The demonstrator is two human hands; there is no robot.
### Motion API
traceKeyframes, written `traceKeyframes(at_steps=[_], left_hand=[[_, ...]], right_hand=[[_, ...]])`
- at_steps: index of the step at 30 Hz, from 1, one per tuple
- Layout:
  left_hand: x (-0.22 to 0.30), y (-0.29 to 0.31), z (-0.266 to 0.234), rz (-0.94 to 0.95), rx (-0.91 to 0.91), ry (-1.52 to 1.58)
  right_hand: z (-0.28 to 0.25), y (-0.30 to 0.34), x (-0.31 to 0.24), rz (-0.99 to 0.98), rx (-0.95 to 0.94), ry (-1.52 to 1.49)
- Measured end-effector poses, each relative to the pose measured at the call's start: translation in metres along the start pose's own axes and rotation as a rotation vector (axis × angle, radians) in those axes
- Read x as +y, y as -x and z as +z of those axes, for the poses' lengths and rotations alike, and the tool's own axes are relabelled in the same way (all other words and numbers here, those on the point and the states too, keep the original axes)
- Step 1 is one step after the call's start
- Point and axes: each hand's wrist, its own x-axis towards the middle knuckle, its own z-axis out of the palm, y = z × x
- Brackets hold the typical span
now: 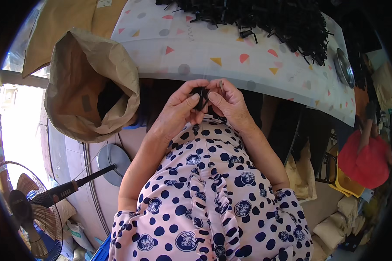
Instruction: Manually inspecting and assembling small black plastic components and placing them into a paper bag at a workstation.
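Pinching a small black part (201, 99) in left hand (180, 104), slim tool (222, 88) in right hand (232, 104)
Judged light, stiff, perhaps slick; best held by its edges

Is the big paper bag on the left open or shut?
Open. The brown paper bag has its mouth gaping wide, and something black shows inside.

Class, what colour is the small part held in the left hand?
The small part is black, best seen in the head view.
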Motion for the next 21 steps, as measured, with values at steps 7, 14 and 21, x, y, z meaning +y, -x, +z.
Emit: traceKeyframes(at_steps=[7, 14, 21], left_hand=[[-0.001, 0.005, 0.007, -0.021, -0.162, 0.057], [0.001, 0.008, 0.011, 0.102, -0.004, -0.481], [-0.013, 0.006, 0.003, 0.386, 0.215, -0.747]], right_hand=[[-0.015, 0.000, -0.008, 0.164, -0.228, 0.069], [0.000, -0.001, -0.004, 0.020, -0.044, 0.243], [0.024, 0.011, -0.004, 0.137, 0.044, 0.114]])
